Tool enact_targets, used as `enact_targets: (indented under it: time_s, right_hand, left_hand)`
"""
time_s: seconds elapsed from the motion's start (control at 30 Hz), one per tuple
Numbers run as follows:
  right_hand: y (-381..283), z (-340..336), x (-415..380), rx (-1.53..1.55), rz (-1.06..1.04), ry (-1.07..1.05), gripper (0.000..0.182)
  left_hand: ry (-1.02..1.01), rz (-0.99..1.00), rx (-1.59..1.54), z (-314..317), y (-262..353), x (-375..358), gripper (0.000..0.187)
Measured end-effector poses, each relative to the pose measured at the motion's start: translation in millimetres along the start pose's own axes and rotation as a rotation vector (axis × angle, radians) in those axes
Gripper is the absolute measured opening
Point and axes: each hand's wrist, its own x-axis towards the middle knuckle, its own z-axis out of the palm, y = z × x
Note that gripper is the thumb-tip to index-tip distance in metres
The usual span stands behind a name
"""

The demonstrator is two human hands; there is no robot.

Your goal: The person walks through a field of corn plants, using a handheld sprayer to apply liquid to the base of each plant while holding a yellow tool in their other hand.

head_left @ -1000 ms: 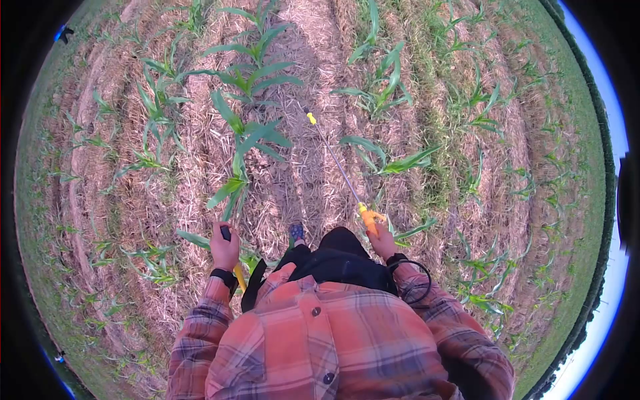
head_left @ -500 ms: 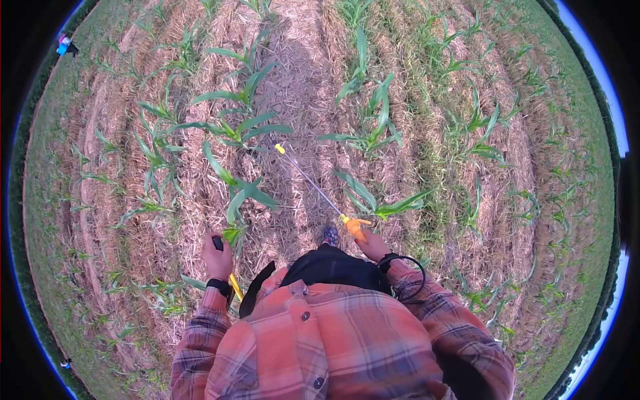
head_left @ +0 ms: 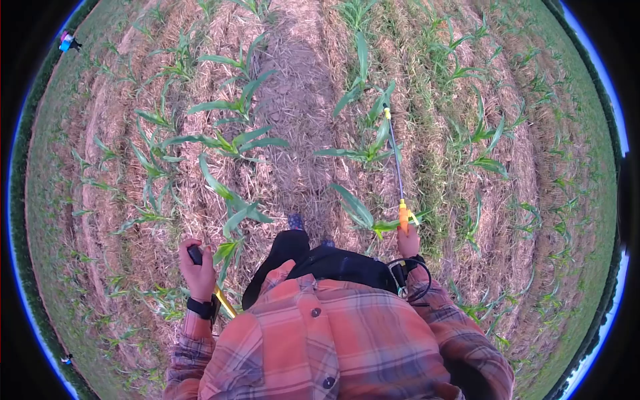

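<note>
My right hand [head_left: 409, 243] is wrapped around the orange and yellow handle of a spray wand [head_left: 398, 160]. Its thin metal tube points forward, with the yellow nozzle [head_left: 387, 113] over a young corn plant [head_left: 371, 153] on the right. A black hose [head_left: 427, 283] loops beside my right wrist. On the other side, my left hand [head_left: 199, 273] is closed around the black grip of a pump lever [head_left: 226, 305], whose yellow bar runs back past the wrist toward my body. A corn plant [head_left: 230, 200] stands just ahead of that hand.
Rows of young corn run forward on both sides of a straw-covered strip of soil [head_left: 293, 100]. My foot [head_left: 295, 222] is on this strip. Another person [head_left: 67, 43] is far off at the upper left. Grassy weeds [head_left: 430, 160] grow between the right-hand rows.
The spray wand has swung from the middle strip to the right-hand row as my right hand moved right. My left hand has shifted slightly left and down, and a foot has come forward.
</note>
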Motion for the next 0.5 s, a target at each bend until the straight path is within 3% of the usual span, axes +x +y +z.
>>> enact_targets:
  time_s: [0.07, 0.13, 0.2, 0.27, 0.3, 0.33, 0.4, 0.5]
  right_hand:
    - [-6, -2, 12, -0.028, -0.018, 0.024, 0.025]
    - [-12, 0, 17, -0.080, -0.039, 0.075, 0.025]
    - [-23, 9, 24, -0.044, 0.037, 0.076, 0.025]
    - [-31, 22, 36, -0.172, -0.056, 0.120, 0.024]
    - [-29, 33, 45, -0.146, -0.108, 0.115, 0.024]
    - [-42, 39, 51, -0.149, -0.117, 0.122, 0.024]
    - [-69, 53, 61, -0.217, -0.176, 0.072, 0.024]
    - [-120, 72, 74, -0.262, -0.098, -0.050, 0.026]
  left_hand:
    - [0.031, -0.050, -0.070, -15, 43, -2, 0.019]
    - [0.057, -0.030, -0.063, -16, 45, 13, 0.017]
    - [0.019, 0.027, 0.035, 3, 15, 52, 0.015]
    - [-0.046, 0.124, 0.055, 41, -12, 96, 0.016]
    - [-0.104, 0.031, 0.125, 55, -31, 115, 0.016]
    - [-0.059, 0.172, 0.119, 73, -47, 130, 0.017]
    - [-0.112, 0.038, 0.126, 82, -56, 154, 0.017]
    - [-0.075, 0.028, 0.125, 77, -71, 189, 0.018]
